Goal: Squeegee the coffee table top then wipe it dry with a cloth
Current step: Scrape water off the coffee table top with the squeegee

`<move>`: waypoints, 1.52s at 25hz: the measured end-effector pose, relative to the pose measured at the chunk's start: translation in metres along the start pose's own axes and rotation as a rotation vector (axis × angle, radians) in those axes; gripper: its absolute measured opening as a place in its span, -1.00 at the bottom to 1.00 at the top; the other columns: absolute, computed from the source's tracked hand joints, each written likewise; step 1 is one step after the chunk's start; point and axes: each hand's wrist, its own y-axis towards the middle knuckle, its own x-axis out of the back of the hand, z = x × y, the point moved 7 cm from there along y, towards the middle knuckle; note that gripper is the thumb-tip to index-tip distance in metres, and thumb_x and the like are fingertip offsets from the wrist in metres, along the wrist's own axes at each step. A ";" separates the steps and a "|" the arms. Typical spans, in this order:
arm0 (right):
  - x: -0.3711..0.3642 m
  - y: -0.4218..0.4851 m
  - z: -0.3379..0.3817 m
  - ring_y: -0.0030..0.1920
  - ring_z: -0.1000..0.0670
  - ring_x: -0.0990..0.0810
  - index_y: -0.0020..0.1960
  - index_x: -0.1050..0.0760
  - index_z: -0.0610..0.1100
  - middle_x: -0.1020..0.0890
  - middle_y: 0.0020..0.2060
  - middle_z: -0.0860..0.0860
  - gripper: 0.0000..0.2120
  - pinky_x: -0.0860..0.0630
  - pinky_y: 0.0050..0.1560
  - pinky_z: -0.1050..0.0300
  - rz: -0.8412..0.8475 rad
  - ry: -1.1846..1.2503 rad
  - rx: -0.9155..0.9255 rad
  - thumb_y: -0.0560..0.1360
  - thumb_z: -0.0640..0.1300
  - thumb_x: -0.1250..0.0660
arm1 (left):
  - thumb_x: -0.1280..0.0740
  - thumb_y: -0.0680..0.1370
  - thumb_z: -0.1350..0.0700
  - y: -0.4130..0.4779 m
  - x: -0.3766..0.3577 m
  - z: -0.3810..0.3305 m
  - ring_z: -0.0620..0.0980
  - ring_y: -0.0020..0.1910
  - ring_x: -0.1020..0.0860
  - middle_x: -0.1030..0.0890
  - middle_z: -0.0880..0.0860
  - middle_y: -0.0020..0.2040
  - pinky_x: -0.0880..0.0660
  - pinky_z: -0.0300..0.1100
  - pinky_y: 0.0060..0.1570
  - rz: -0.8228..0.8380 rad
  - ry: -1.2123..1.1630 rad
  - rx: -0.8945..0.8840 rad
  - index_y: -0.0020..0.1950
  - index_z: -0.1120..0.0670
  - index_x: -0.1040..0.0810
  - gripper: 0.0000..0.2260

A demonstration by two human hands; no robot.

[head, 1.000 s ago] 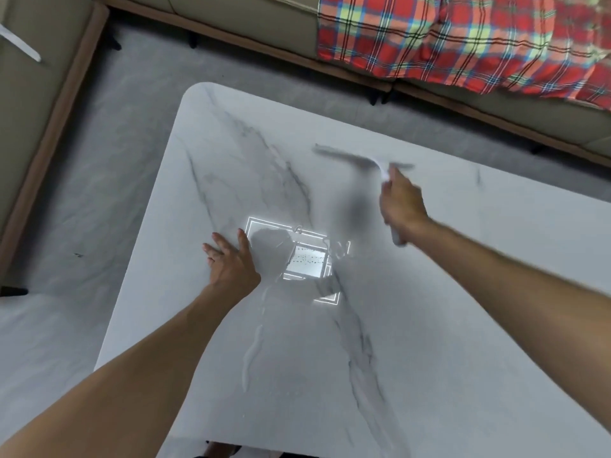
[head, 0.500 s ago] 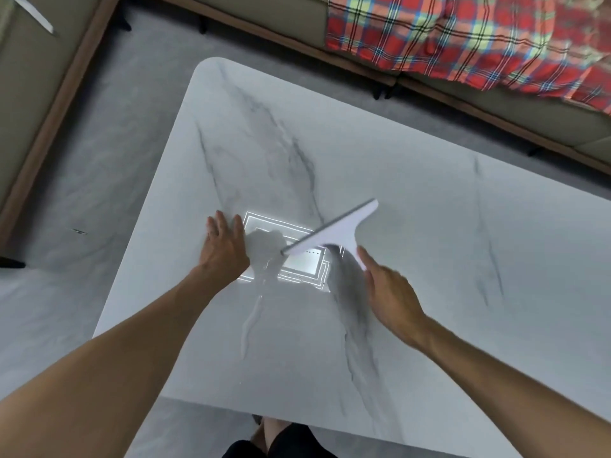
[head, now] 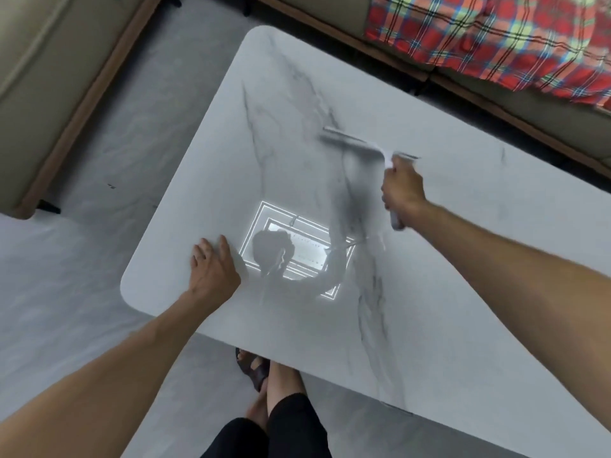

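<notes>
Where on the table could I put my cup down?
Bare tabletop lies at the far corner beyond the squeegee, and along the right end past the right hand. The middle is crowded, between the flat left hand and the squeegee.

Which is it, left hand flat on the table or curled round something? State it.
Flat. The left hand rests palm down on the table top, fingers straight, holding nothing.
</notes>
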 end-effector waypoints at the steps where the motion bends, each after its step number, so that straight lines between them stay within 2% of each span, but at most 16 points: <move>1: -0.017 0.007 0.010 -0.14 -0.14 -0.51 0.13 -0.42 0.03 -0.49 -0.05 -0.11 -0.73 -0.46 -0.17 0.00 -0.012 0.046 -0.056 0.53 -0.07 -0.01 | -0.11 0.58 0.21 -0.003 -0.004 0.009 0.38 0.51 0.02 0.05 0.40 0.52 -0.01 0.11 0.51 0.007 -0.008 0.011 0.57 0.21 0.11 -0.38; 3: -0.054 0.000 0.020 -0.08 -0.18 -0.61 0.27 -0.40 -0.03 -0.55 0.04 -0.11 -0.63 -0.54 -0.13 0.02 -0.004 -0.030 -0.055 0.52 -0.11 -0.01 | -0.12 0.58 0.20 -0.009 -0.011 0.023 0.38 0.51 0.02 0.07 0.39 0.53 -0.02 0.12 0.51 0.023 -0.029 0.013 0.57 0.21 0.11 -0.37; 5: -0.077 -0.033 0.014 0.01 -0.25 -0.61 0.40 -0.31 -0.01 -0.57 0.12 -0.18 -0.51 -0.54 -0.12 0.01 0.010 -0.182 0.042 0.49 -0.18 0.00 | -0.13 0.58 0.20 -0.015 -0.016 0.027 0.36 0.53 0.05 0.10 0.38 0.54 -0.02 0.12 0.51 0.034 -0.034 -0.009 0.57 0.21 0.13 -0.36; 8: -0.088 -0.094 -0.028 -0.02 -0.29 -0.57 0.47 -0.21 0.09 -0.61 0.01 -0.20 -0.48 -0.38 -0.20 0.06 0.070 -0.341 0.245 0.54 -0.19 -0.03 | -0.13 0.58 0.20 -0.022 -0.022 0.029 0.36 0.54 0.09 0.11 0.38 0.54 -0.02 0.11 0.52 0.038 -0.045 -0.030 0.57 0.22 0.12 -0.36; 11: -0.070 -0.134 -0.089 -0.07 -0.29 -0.58 0.51 -0.19 0.09 -0.65 -0.07 -0.16 -0.51 -0.36 -0.19 0.04 0.140 -0.572 0.392 0.60 -0.18 -0.08 | -0.19 0.56 0.16 -0.020 -0.029 0.030 0.36 0.54 0.14 0.15 0.38 0.54 -0.04 0.11 0.52 0.087 -0.030 -0.046 0.57 0.24 0.12 -0.31; 16: -0.006 -0.164 -0.161 -0.29 -0.07 -0.52 0.52 -0.21 0.13 -0.61 -0.22 -0.03 -0.54 -0.39 -0.28 0.10 0.226 -0.759 0.377 0.64 -0.10 -0.11 | -0.18 0.55 0.15 -0.017 -0.031 0.030 0.42 0.52 0.18 0.17 0.44 0.52 0.00 0.12 0.53 0.129 -0.020 -0.059 0.56 0.30 0.14 -0.30; 19: 0.010 -0.162 -0.149 -0.22 -0.08 -0.57 0.47 -0.27 0.16 -0.65 -0.19 0.01 -0.61 -0.46 -0.22 0.06 0.209 -0.702 0.408 0.64 0.04 -0.06 | -0.17 0.54 0.19 -0.018 -0.027 0.029 0.41 0.52 0.14 0.12 0.44 0.52 -0.02 0.11 0.52 0.115 -0.076 -0.040 0.55 0.30 0.06 -0.35; 21: -0.011 -0.164 -0.117 -0.12 -0.11 -0.62 0.44 -0.27 0.21 -0.69 -0.09 0.01 -0.62 -0.51 -0.17 0.03 0.242 -0.679 0.522 0.63 0.12 -0.04 | -0.16 0.52 0.27 -0.020 -0.020 0.034 0.34 0.53 -0.04 -0.05 0.38 0.53 -0.17 0.07 0.48 0.040 -0.189 -0.024 0.51 0.29 -0.12 -0.44; 23: -0.061 -0.176 -0.080 0.03 -0.10 -0.63 0.43 -0.26 0.25 -0.67 0.10 0.05 -0.63 -0.50 -0.09 0.09 0.359 -0.663 0.713 0.63 0.14 -0.08 | -0.15 0.50 0.32 -0.027 -0.014 0.052 0.25 0.43 -0.30 -0.31 0.26 0.46 -0.30 0.02 0.38 -0.096 -0.335 0.031 0.46 0.23 -0.28 -0.51; 25: -0.124 -0.200 -0.052 0.11 -0.08 -0.60 0.41 -0.21 0.33 -0.61 0.22 0.10 -0.63 -0.47 -0.05 0.09 0.537 -0.674 0.877 0.62 0.17 -0.09 | -0.13 0.52 0.34 -0.038 -0.013 0.074 0.22 0.38 -0.39 -0.41 0.20 0.43 -0.33 0.00 0.38 -0.195 -0.393 0.094 0.49 0.19 -0.28 -0.49; 28: -0.195 -0.234 -0.038 -0.05 -0.13 -0.60 0.36 -0.27 0.32 -0.66 0.00 0.01 -0.68 -0.52 -0.11 -0.02 0.741 -0.794 1.031 0.62 0.14 -0.08 | -0.13 0.51 0.37 -0.053 -0.025 0.091 0.21 0.40 -0.38 -0.38 0.20 0.45 -0.32 0.02 0.37 -0.225 -0.366 0.115 0.48 0.22 -0.28 -0.49; 30: -0.203 -0.229 -0.045 -0.06 -0.15 -0.61 0.36 -0.31 0.27 -0.66 -0.06 -0.02 -0.69 -0.53 -0.11 -0.07 0.743 -0.839 1.025 0.63 0.12 -0.08 | -0.14 0.49 0.39 -0.059 -0.035 0.085 0.21 0.38 -0.37 -0.36 0.22 0.43 -0.33 0.03 0.34 -0.211 -0.353 0.098 0.46 0.24 -0.27 -0.49; 33: -0.163 -0.199 -0.071 0.11 -0.13 -0.60 0.36 -0.24 0.34 -0.61 0.20 0.09 -0.67 -0.54 -0.01 -0.08 0.647 -0.828 0.946 0.61 0.11 -0.07 | -0.17 0.45 0.38 -0.058 -0.054 0.064 0.27 0.39 -0.29 -0.28 0.29 0.42 -0.31 0.04 0.38 -0.123 -0.297 0.039 0.49 0.28 -0.17 -0.42; 35: -0.113 -0.177 -0.095 0.18 -0.07 -0.59 0.38 -0.13 0.45 -0.52 0.32 0.19 -0.61 -0.53 0.02 -0.04 0.574 -0.819 0.862 0.61 0.11 -0.06 | -0.15 0.46 0.34 -0.053 -0.065 0.053 0.33 0.51 -0.09 -0.10 0.40 0.50 -0.18 0.05 0.49 -0.025 -0.230 0.052 0.53 0.29 -0.05 -0.36; 36: -0.087 -0.167 -0.108 0.16 -0.06 -0.60 0.37 -0.07 0.51 -0.53 0.31 0.21 -0.58 -0.53 -0.02 -0.01 0.530 -0.836 0.813 0.62 0.11 -0.05 | -0.14 0.48 0.33 -0.051 -0.068 0.050 0.35 0.53 -0.01 -0.01 0.43 0.52 -0.12 0.06 0.51 0.010 -0.197 0.071 0.54 0.29 0.01 -0.35; 38: -0.036 -0.150 -0.134 0.06 -0.07 -0.63 0.33 0.06 0.62 -0.62 0.18 0.18 -0.54 -0.53 -0.08 0.02 0.450 -0.907 0.706 0.63 0.13 -0.01 | -0.12 0.50 0.31 -0.048 -0.068 0.048 0.38 0.54 0.04 0.03 0.46 0.51 -0.10 0.07 0.52 0.035 -0.155 0.096 0.54 0.30 0.05 -0.36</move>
